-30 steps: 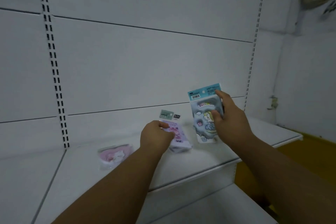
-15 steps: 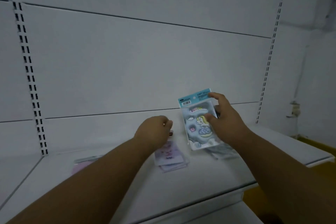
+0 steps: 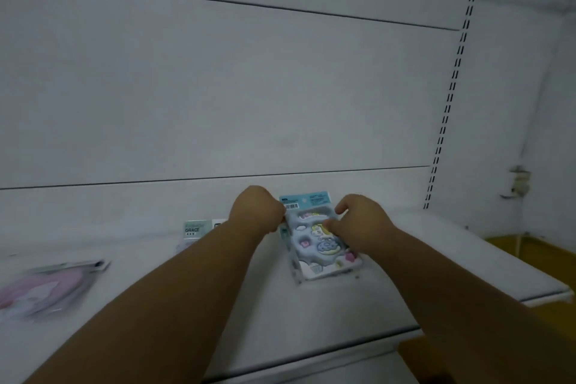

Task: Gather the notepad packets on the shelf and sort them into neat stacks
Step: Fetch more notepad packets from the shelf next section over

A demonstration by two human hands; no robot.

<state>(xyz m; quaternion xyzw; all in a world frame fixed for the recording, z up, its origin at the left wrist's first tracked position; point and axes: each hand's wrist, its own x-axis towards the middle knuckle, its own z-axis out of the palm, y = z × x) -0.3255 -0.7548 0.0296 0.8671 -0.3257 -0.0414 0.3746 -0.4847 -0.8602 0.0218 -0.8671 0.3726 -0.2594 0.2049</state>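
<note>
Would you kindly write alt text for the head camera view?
Both hands, left hand and right hand, hold a blue cartoon notepad packet on a white shelf. A blurred pink packet lies far left.

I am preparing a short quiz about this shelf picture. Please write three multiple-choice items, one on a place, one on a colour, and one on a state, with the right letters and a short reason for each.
1. Where does the pink packet lie?
A. far left on the shelf
B. under the right hand
C. on the floor

2. What colour is the header card of the blue packet?
A. red
B. teal
C. black

3. What are the hands doing to the blue packet?
A. both hang away from it
B. only the left touches it
C. both are at it, one on each side

Answers:
1 A: it lies far left, apart from both arms.
2 B: the strip with the barcode is teal.
3 C: the left hand is at its upper left edge, and the right hand has its fingers on the face.
</note>
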